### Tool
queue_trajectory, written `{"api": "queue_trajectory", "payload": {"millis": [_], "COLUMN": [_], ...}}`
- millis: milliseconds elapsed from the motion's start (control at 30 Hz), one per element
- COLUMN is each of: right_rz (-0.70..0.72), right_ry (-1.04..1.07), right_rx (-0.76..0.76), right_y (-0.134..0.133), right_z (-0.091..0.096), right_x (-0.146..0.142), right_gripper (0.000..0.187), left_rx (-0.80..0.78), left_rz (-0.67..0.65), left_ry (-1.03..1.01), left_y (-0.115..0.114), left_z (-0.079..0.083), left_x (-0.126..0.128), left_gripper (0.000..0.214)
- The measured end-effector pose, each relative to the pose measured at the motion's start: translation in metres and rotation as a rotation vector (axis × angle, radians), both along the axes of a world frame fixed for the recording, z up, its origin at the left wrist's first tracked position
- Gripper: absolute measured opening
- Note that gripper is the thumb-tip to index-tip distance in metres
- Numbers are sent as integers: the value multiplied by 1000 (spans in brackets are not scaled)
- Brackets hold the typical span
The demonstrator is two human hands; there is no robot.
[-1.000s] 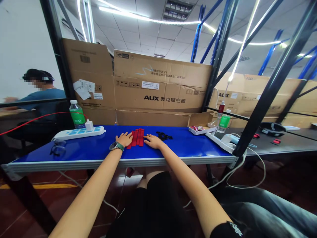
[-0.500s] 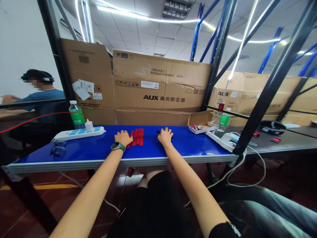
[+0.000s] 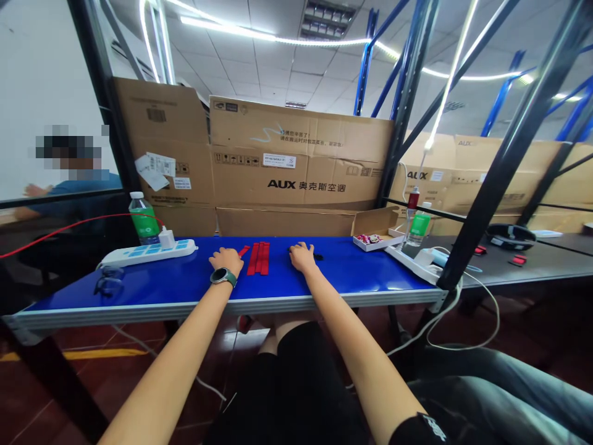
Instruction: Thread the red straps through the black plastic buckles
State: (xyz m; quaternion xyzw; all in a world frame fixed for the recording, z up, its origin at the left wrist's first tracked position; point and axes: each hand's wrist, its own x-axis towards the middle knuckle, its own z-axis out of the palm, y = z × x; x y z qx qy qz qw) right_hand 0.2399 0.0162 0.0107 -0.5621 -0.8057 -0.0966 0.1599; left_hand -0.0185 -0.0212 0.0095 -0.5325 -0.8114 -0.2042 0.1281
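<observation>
My left hand, with a watch on its wrist, is closed over one end of a red strip. The strip's free end sticks out at a slant past my fingers. Just right of it, several more red strips lie side by side on the blue tabletop. My right hand rests low over the table with its fingers apart. A small black piece shows beside it, partly covered by the hand; its kind is unclear.
A white power strip and a bottle stand at left, near clear-looking glasses. At right are an open box of small pieces, another bottle and cables. Cardboard walls the back. A person sits at far left.
My left hand has shifted slightly left, drawing one red strip away from the others and turning it aslant. My right hand has moved a little left, baring more of the black piece's right side.
</observation>
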Motion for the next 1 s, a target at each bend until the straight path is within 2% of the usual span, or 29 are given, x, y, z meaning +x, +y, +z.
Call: {"api": "queue_trajectory", "payload": {"millis": [133,200,267,333,433,500,567,667,767,833,900,1000], "right_rz": [72,76,90,110,128,133,146,195,378,555,663,660], "right_ry": [-60,-105,-124,-59,235,483,706,1003,1159,1111,991,794], "right_rx": [56,62,64,76,165,269,332,230,-48,-231,-341,-356], "right_y": [-2,-2,-2,-2,0,3,6,11,10,6,1,-4], "right_z": [3,4,4,5,6,6,5,4,4,5,4,3], "right_x": [-2,-5,-8,-10,-12,-11,-7,-2,-1,-5,-11,-20], "right_gripper": [32,28,28,29,28,27,25,24,24,23,22,21], "left_rx": [12,27,93,253,485,499,417,249,133,104,83,68], "left_rz": [5,-27,-107,-254,-628,-877,-1009,-1014,-917,-849,-825,-819], "left_ry": [-59,-95,-108,-94,-36,5,22,44,138,185,198,173], "left_y": [-3,-6,-7,-7,-5,-3,-3,-5,-7,-8,-10,-12], "left_z": [3,6,9,13,17,18,17,16,16,16,17,18], "left_x": [0,-2,-2,0,9,16,22,27,29,30,32,33], "left_gripper": [41,43,34,22,22,23,22,17,18,24,27,28]}}
